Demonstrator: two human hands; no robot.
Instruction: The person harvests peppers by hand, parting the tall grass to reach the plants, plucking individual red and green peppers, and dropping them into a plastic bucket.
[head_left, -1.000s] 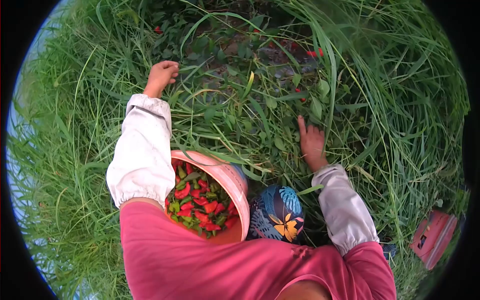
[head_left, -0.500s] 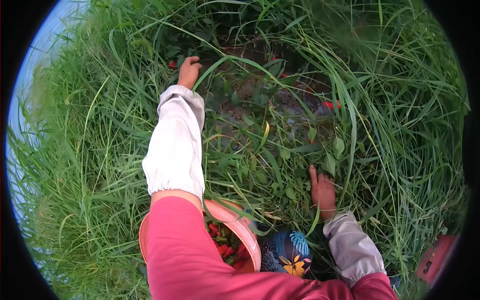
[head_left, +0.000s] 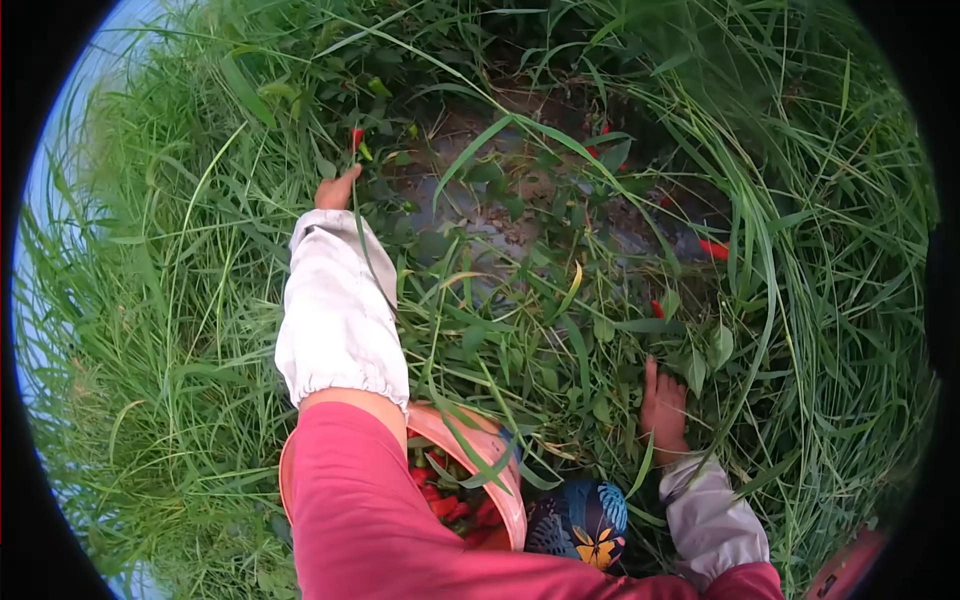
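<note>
My left hand (head_left: 338, 188) reaches into the leaves at upper left, its thumb stretched out and apart; leaves partly hide the other fingers. Just above it stands a red pepper (head_left: 357, 138), with a small green one (head_left: 366, 152) beside it. My right hand (head_left: 664, 408) lies low in the greenery at right, open and holding nothing, index finger pointing up. Beyond that fingertip is a red pepper (head_left: 657, 309), and another (head_left: 713, 249) hangs farther up and right. An orange-pink bucket (head_left: 508, 480) holds several red peppers (head_left: 445, 505) beneath my left arm.
Tall grass (head_left: 150, 330) surrounds the low plants, and long blades arch over them. Dark ground (head_left: 500, 235) shows in the middle. A knee in patterned cloth (head_left: 580, 520) is beside the bucket. A reddish object (head_left: 848, 565) sits at lower right.
My left hand has moved left and slightly down, below the red pepper. The view has shifted, so the plants and my right hand appear farther right and lower.
</note>
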